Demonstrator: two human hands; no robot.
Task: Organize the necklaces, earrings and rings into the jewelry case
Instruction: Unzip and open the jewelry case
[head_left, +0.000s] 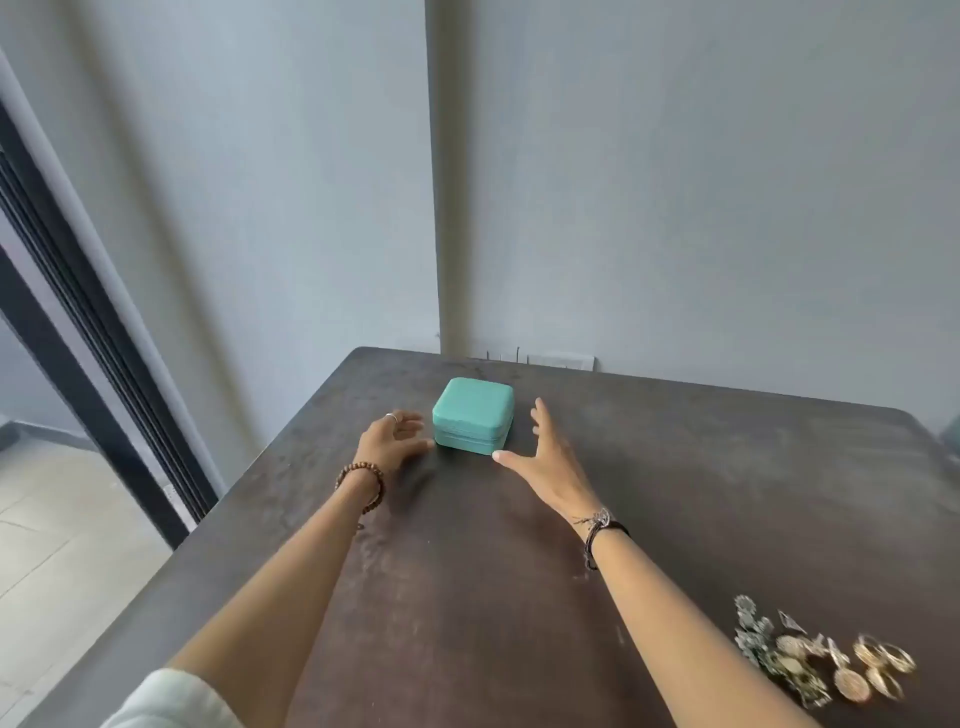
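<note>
A small teal jewelry case (472, 415), square with rounded corners and a seam running round its middle, sits closed on the dark brown, mottled surface (675, 467), toward the far edge near the grey wall (675, 182).

The left hand (389, 441) lies just left of the case, fingers loosely spread and relaxed, holding nothing; its thumb tip reaches the case's near left corner, though whether it touches cannot be told. A silver ring shows on one finger, and a brown beaded bracelet (363, 480) circles the wrist.

The right hand (545, 457) is just right of the case, fingers straight and held apart from the thumb, gripping nothing. Its thumb tip sits at the case's near right corner, touching or almost touching. A dark cord bracelet (600, 532) with a pale tassel wraps the wrist.

Well apart from the case, toward the near right edge of the surface, lies a loose pile of jewelry (821, 660): gold rings and round gold pieces beside silvery, leaf-like ornaments; finer detail is blurred.

Left of the case, beyond the surface's edge, stands a dark-framed glass door (78, 374) over a pale tiled floor.
</note>
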